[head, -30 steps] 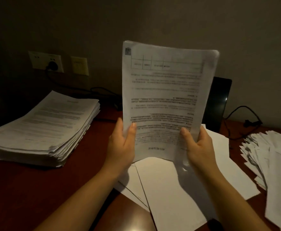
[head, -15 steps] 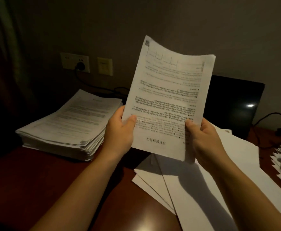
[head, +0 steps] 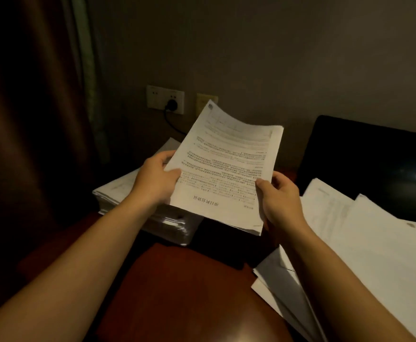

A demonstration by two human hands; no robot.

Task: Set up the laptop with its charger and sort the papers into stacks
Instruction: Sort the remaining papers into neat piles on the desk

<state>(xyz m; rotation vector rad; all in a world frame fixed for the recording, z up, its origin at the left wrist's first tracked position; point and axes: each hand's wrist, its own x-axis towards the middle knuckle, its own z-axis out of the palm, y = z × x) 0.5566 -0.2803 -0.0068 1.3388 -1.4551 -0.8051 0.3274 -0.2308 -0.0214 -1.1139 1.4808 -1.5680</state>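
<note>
Step in hand reads as sorting: one thin sheaf of printed papers (head: 226,166) is held up over the desk (head: 189,292), print upside down to the wearer. Left hand (head: 156,180) pinches its left edge, thumb on the face; right hand (head: 282,201) pinches the near right corner the same way. Sheaf hangs above the tall stack (head: 172,225) at far left; contact cannot be told.

Next move, as a guess: lower the sheaf flat onto that stack and square the edges. Thin paper sags, so keep both grips until it lands.

Counts: two hands, one held sheaf (several sheets, number unclear), one tall stack, one loose spread of sheets (head: 379,255) at right, one laptop (head: 374,154) at far right with its screen dark, one plug (head: 171,104) in the wall socket (head: 165,98), one cable (head: 173,124) trailing down from it
</note>
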